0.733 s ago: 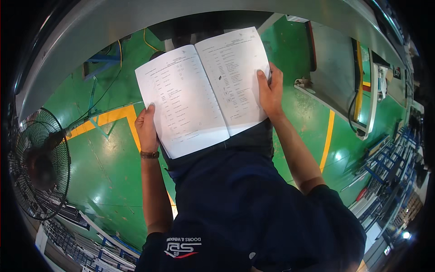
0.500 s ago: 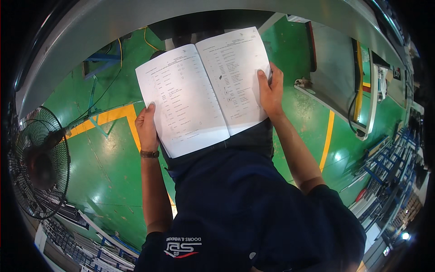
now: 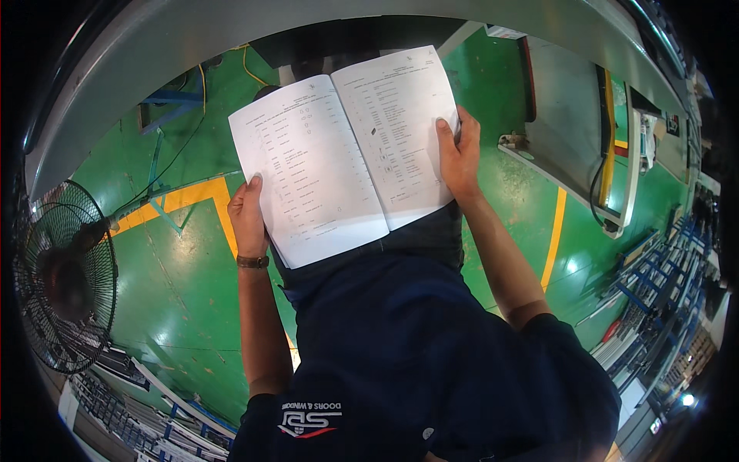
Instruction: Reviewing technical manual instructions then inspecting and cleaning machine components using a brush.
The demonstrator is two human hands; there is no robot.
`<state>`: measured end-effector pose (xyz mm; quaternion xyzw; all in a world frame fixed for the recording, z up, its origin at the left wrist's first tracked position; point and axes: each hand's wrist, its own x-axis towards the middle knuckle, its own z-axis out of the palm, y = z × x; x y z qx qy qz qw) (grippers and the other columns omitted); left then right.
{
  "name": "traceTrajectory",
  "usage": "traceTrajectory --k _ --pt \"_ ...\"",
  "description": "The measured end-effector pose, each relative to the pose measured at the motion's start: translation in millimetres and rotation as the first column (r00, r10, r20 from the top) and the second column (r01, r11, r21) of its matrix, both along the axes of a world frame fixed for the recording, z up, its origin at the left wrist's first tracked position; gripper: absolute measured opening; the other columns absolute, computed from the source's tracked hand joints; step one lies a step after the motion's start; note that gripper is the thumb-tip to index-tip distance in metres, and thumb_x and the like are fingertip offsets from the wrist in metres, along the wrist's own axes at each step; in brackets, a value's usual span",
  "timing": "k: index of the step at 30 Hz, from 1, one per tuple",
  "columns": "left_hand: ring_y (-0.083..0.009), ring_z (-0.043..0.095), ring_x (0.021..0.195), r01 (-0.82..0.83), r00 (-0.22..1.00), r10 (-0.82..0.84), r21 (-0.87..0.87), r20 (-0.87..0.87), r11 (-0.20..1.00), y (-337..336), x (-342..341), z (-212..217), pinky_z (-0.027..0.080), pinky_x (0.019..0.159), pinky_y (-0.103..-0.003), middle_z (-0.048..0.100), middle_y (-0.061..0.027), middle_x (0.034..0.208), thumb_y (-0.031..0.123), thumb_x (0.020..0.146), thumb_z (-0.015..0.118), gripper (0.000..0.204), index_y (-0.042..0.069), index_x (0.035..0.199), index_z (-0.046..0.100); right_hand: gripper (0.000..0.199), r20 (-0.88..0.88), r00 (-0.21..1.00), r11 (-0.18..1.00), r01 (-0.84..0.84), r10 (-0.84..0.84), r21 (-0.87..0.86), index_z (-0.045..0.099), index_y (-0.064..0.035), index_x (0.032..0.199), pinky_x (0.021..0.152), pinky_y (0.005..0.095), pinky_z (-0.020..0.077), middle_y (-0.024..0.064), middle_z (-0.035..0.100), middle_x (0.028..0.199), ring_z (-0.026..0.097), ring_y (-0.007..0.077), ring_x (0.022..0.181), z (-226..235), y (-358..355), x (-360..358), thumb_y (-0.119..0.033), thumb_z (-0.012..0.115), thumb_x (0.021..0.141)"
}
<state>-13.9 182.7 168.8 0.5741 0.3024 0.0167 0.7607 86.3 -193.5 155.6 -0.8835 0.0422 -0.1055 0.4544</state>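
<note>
An open booklet [image 3: 323, 177] of white printed pages lies spread between my two hands, tilted a little, in front of my waist. My left hand [image 3: 247, 218], with a dark wristband, grips its left edge, thumb on top of the page. On the other side my right hand [image 3: 460, 156] holds the right edge, its thumb lying on the page and the fingers partly hidden behind. Lines of text and small drawings cover both pages; the print is too small to make out.
A black fan [image 3: 65, 277] stands at the left. A grey curved edge [image 3: 346, 27] runs across the top. Yellow lines [image 3: 181, 202] mark the green floor [image 3: 169, 285]. At right are a white-framed cart [image 3: 566, 115] and racks of long profiles [image 3: 654, 296]; more profiles lie lower left.
Hardly anything differs: the booklet and both hands stay in the same hold, and the whole view has shifted very slightly.
</note>
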Motion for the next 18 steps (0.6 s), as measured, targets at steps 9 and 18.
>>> traceTrajectory --k 9,18 --pt "-0.0056 0.06 0.082 -0.013 1.0 0.013 0.025 -0.018 1.0 -1 1 1 0.047 0.078 -0.022 0.072 -0.0001 0.093 0.022 0.101 0.066 0.022 0.001 0.097 0.074 0.048 0.024 1.0 1.0 -0.008 0.008 -0.017 0.053 0.0033 0.138 0.103 0.0417 0.0445 0.021 0.058 0.127 0.054 0.0337 0.12 1 -2 1 -0.023 0.068 0.1" --pt "-0.0068 0.065 0.085 -0.038 0.999 0.038 -0.02 -0.02 0.999 -10 4 11 0.05 0.079 -0.023 0.075 -0.0035 0.1 0.022 0.101 0.067 0.025 -0.001 0.106 0.075 0.027 -0.138 0.99 0.989 0.055 -0.036 0.134 0.064 -0.0013 0.084 0.068 0.0279 0.0468 0.0034 0.064 0.081 0.056 0.0113 0.074 -1 -37 -1 -0.02 0.081 0.092"
